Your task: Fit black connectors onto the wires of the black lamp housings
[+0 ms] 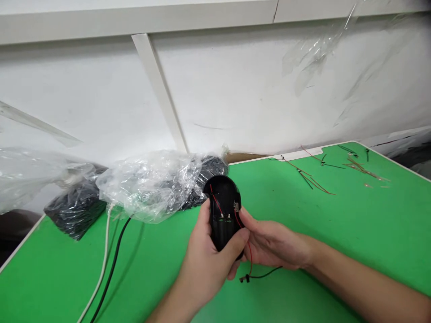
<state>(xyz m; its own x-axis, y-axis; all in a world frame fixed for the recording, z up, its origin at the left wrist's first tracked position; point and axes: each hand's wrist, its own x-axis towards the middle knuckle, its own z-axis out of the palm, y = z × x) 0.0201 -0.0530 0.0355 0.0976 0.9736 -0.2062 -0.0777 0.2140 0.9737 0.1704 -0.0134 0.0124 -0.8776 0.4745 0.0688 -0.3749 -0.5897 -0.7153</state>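
Observation:
Both hands hold a black oval plastic shell (pixel 222 211) above the green table (pixel 303 215), its hollow inside facing me. My left hand (pixel 205 264) wraps round its left side and bottom, thumb across the lower front. My right hand (pixel 269 244) grips its right edge, thumb near a small metal contact. A red wire (pixel 249 255) runs through the shell and hangs down between the hands, joined to a black wire (pixel 266 273) that ends in a small connector on the table.
Clear plastic bags (pixel 151 184) holding black parts lie at the back left. A white cable (pixel 103 264) and a black cable (pixel 112 267) run down the left side. Loose wire offcuts (pixel 313 179) are scattered at the back right. A white wall stands behind.

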